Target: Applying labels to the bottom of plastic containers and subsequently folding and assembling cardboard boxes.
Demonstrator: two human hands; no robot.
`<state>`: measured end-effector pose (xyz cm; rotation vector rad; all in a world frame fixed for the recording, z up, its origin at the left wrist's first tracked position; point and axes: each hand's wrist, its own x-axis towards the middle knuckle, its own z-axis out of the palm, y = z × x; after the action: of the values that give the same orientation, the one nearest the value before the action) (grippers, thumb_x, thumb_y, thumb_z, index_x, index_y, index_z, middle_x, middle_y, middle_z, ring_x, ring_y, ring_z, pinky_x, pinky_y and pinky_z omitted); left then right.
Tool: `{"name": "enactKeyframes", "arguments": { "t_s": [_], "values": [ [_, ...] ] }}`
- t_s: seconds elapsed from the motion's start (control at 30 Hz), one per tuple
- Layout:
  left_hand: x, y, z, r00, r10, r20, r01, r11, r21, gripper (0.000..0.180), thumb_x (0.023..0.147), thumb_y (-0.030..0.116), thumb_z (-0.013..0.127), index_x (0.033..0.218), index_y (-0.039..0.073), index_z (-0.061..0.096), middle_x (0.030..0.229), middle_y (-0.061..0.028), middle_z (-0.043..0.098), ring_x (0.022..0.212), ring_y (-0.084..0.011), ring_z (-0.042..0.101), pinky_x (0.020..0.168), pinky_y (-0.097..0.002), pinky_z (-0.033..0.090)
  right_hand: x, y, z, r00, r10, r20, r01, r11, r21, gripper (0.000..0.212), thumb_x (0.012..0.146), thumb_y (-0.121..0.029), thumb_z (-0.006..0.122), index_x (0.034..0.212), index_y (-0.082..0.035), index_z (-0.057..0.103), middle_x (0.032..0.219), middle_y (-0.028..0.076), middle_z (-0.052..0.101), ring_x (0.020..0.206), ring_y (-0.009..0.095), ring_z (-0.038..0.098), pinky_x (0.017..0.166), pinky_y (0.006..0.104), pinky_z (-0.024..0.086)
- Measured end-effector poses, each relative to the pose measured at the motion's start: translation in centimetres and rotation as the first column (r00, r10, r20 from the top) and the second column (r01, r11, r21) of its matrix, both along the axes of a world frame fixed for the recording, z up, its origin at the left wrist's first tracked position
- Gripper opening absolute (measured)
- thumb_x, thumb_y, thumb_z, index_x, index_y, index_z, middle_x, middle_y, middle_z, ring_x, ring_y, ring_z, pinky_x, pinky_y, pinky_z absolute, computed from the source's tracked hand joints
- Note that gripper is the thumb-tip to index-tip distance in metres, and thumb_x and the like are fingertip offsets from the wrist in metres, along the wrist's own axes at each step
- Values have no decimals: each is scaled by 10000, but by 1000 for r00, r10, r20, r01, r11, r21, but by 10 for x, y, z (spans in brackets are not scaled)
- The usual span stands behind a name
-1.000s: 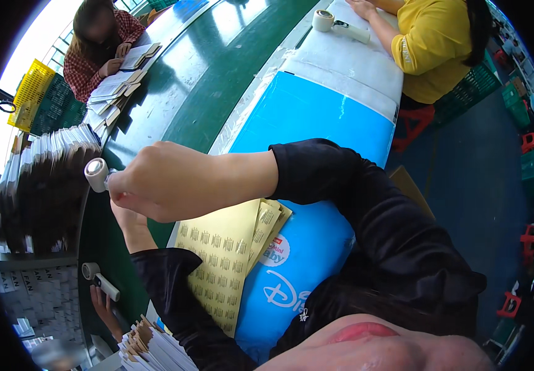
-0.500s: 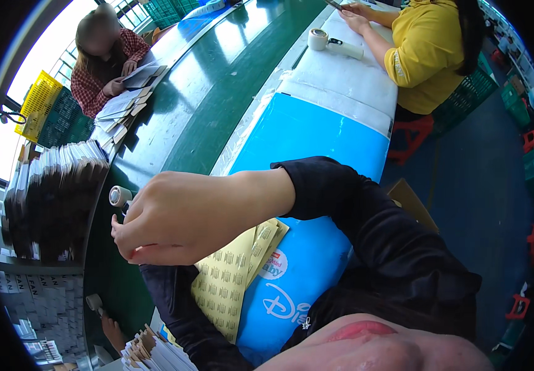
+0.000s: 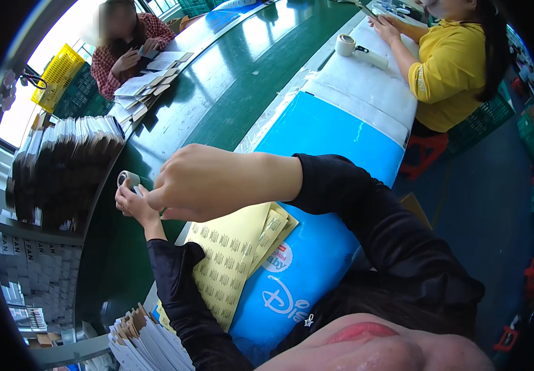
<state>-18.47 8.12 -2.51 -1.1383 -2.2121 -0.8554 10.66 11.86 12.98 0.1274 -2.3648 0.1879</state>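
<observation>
Tape dispenser (image 3: 129, 179) is at 9 o'clock in the view, roll end showing, over the green table (image 3: 217, 123). Right hand (image 3: 208, 182) is curled closed on the handle, most of it hidden behind the knuckles. Left hand (image 3: 134, 205) has its fingers narrow and up against the roll; can't tell if they pinch anything. From the dispenser: card stack (image 3: 63, 173) at 9 o'clock, yellow label sheets (image 3: 227, 256) at 4, blue cover (image 3: 341, 133) toward 3, second tape dispenser (image 3: 345, 45) at 2, co-worker in yellow (image 3: 456, 68) also at 2, co-worker in checks (image 3: 109, 68) near 12.
</observation>
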Motion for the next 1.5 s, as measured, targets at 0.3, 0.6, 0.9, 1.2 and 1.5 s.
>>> {"name": "enactKeyframes", "arguments": {
  "t_s": [0.3, 0.6, 0.9, 1.2, 1.5],
  "values": [
    [58, 15, 15, 831, -553, -61, 549, 833, -64, 390, 854, 95, 580, 1229, 81, 475, 1212, -123, 484, 1094, -284, 477, 969, -398, 360, -56, 84, -99, 934, -131, 334, 266, 877, -399, 283, 820, -196, 644, 1072, -93, 568, 1063, 96, 607, 945, 246, 586, 814, 346, 476],
    [80, 22, 22, 739, -673, 3, 654, 717, -239, 644, 825, 100, 608, 1397, 219, 339, 1420, -78, 337, 1304, -292, 327, 1077, -424, 259, -77, 100, -165, 968, -195, 160, 228, 947, -228, 598, 803, -302, 637, 1306, -72, 410, 1350, 163, 397, 1251, 345, 346, 1053, 436, 292],
    [87, 29, 20, 764, -544, -347, 406, 823, -397, 783, 742, 83, 654, 1412, 302, 314, 1502, 1, 219, 1386, -255, 184, 1125, -490, 93, -87, 99, -168, 968, -232, 98, 223, 970, 100, 721, 797, -426, 582, 1386, -89, 340, 1481, 149, 235, 1392, 356, 75, 1122, 503, 57],
    [81, 29, 23, 780, -429, -455, 323, 899, -295, 825, 705, 68, 680, 1405, 323, 327, 1418, -2, 322, 1334, -222, 260, 1104, -463, 129, -91, 103, -144, 942, -327, 77, 296, 916, 269, 723, 762, -397, 607, 1386, -132, 355, 1493, 65, 254, 1411, 319, 16, 1135, 486, -66],
    [67, 30, 20, 811, -343, -474, 241, 934, -264, 762, 742, 66, 667, 1388, 323, 355, 1066, -18, 510, 1001, -175, 496, 938, -359, 301, -97, 101, -140, 926, -377, 25, 306, 787, 535, 499, 753, -293, 604, 1240, -249, 510, 1432, -83, 365, 1412, 236, 92, 1147, 471, -86]
  ]
}}
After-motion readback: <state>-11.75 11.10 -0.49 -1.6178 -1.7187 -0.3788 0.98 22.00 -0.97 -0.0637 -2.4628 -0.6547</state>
